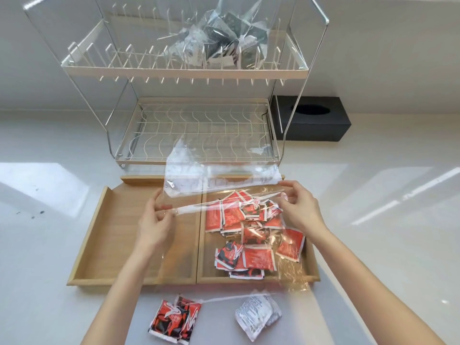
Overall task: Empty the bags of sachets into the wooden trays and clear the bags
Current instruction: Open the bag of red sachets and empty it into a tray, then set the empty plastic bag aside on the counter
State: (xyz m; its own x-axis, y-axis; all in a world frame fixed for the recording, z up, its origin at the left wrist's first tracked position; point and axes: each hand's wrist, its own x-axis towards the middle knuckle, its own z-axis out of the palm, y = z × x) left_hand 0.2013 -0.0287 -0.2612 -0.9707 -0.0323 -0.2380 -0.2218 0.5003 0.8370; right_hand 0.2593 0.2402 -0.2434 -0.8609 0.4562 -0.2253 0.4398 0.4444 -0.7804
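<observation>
Both hands hold a clear bag (219,175) stretched above the two wooden trays: the left hand (155,220) pinches its left edge, the right hand (298,210) pinches the right end, fingers curled on the film. The bag looks empty, or nearly so; its red sachets (251,232) lie heaped in the right tray (312,275), while the left tray (99,232) holds none. Two sachets have landed outside, near the front edge: a red one (174,319) and a white one (257,317). A second bag (224,38), of dark sachets, sits on the top shelf of the rack (184,70), far behind the trays. The film is thin, limp and slick, almost weightless, so it will sag and cling; a pinch at the corners or the stiffer seal strip should control it best. The sachets seem light, flat and a little slippery, easiest picked up by an edge. The full bag is probably best lifted by its neck.
</observation>
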